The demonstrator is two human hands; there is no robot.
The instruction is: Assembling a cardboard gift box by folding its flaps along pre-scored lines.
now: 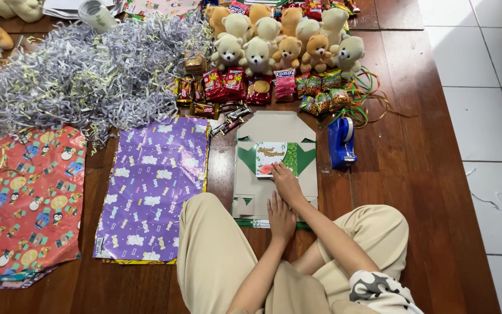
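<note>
A flattened cardboard box (274, 131) with green printed panels lies on the wooden floor in front of my crossed legs. A small white and green card (268, 156) rests on its middle. My right hand (286, 184) lies flat on the box, fingertips touching the card's lower right corner. My left hand (280, 218) presses palm down on the box's near edge, just behind the right hand. Neither hand grips anything.
A blue tape dispenser (341, 142) stands right of the box. Purple wrapping paper (152, 186) and red wrapping paper (33, 203) lie to the left. Shredded paper (88, 70), snack packets (245, 87), several teddy bears (286, 40) and ribbon (367, 93) sit beyond. White tiles (483, 116) are at right.
</note>
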